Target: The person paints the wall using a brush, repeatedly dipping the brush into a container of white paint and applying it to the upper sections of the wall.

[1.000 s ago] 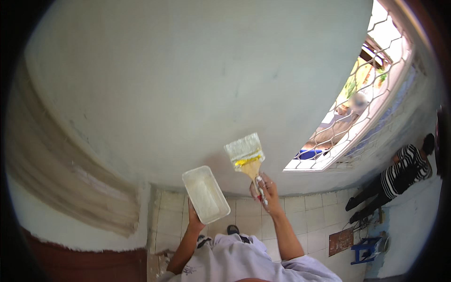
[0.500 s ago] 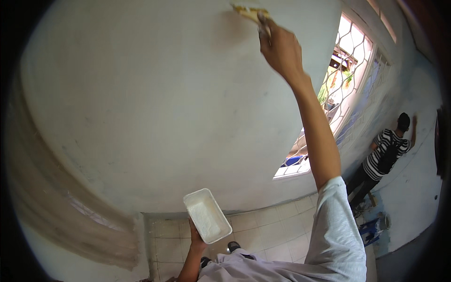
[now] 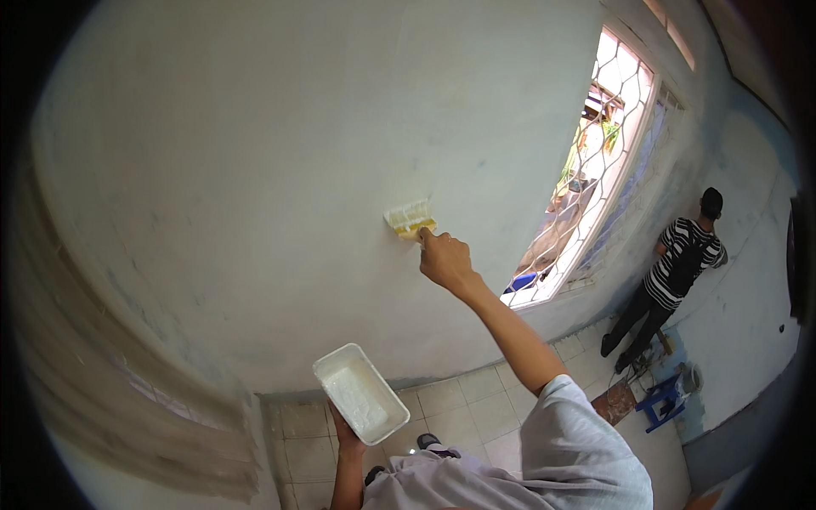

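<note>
My right hand (image 3: 445, 257) is closed round the handle of a wide, flat paintbrush (image 3: 411, 219) with pale bristles and a yellow band. The bristles lie against or very close to the whitish wall (image 3: 280, 170) in front of me. Low down, my left hand (image 3: 347, 432) holds a white rectangular tub (image 3: 393, 410) from its left side and below, tilted so that its inside shows. White paint coats the bottom and walls of the tub. Most of the left fingers are hidden behind it.
A window (image 3: 578, 183) with a curving metal grille is on the right. Beyond it, a person (image 3: 684, 255) in a striped shirt faces the wall, near a blue stool (image 3: 660, 403). A brownish curtain-like sheet (image 3: 127, 374) hangs at left. Pale tiles (image 3: 450, 393) cover the floor.
My right hand has brought the brush down from high on the wall to about its middle. The tub stays in my left hand, slightly more to the left. The other person's raised arm has come down.
</note>
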The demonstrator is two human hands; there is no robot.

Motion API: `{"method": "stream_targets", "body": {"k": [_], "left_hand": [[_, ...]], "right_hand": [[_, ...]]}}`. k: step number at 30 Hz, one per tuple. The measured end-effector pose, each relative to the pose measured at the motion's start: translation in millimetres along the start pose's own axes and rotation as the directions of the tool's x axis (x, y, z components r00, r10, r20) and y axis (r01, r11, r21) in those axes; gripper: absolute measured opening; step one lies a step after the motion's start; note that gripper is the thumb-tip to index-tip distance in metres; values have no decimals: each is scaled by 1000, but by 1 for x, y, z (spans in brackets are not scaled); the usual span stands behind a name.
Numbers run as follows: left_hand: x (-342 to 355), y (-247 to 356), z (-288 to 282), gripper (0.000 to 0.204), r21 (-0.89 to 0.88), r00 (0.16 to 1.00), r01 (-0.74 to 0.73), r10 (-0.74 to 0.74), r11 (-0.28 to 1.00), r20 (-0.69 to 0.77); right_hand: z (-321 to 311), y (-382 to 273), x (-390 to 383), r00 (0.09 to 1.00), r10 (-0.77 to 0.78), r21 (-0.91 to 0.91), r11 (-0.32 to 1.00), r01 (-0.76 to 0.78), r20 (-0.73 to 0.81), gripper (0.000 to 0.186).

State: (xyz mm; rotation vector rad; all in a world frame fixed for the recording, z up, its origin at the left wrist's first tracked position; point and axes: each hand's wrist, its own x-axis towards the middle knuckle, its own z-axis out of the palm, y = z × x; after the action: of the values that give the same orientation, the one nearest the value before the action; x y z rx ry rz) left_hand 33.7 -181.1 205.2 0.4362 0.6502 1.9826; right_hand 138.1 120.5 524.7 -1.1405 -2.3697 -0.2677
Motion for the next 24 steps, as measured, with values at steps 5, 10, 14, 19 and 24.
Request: {"method": "stream_targets", "body": {"k": [5,10,14,19,24], "left_hand": [[-7,33,1,60,-250,999,45,-48,967,-7],[5,29,-9,60,-134,997,-26,16,991,-73],[14,18,-31,60,-195,997,55,-66,979,-50],[7,32,-16,60,-134,999,-2,-4,991,-44],[7,28,-13,63,107,998,-63,64,992,-1]], "right_hand": [[-123,12,47,994,-15,-65,998,8,-104,30],[-287,-1,161,789,-63,-79,997,18,-611,37],[-277,-3,207,799,-129,-113,991,77,-587,38],[-107,-38,122,902,-52,-9,999,54,-429,50],[-2,-36,11,996,-48,-3,999,48,-80,52]]}}
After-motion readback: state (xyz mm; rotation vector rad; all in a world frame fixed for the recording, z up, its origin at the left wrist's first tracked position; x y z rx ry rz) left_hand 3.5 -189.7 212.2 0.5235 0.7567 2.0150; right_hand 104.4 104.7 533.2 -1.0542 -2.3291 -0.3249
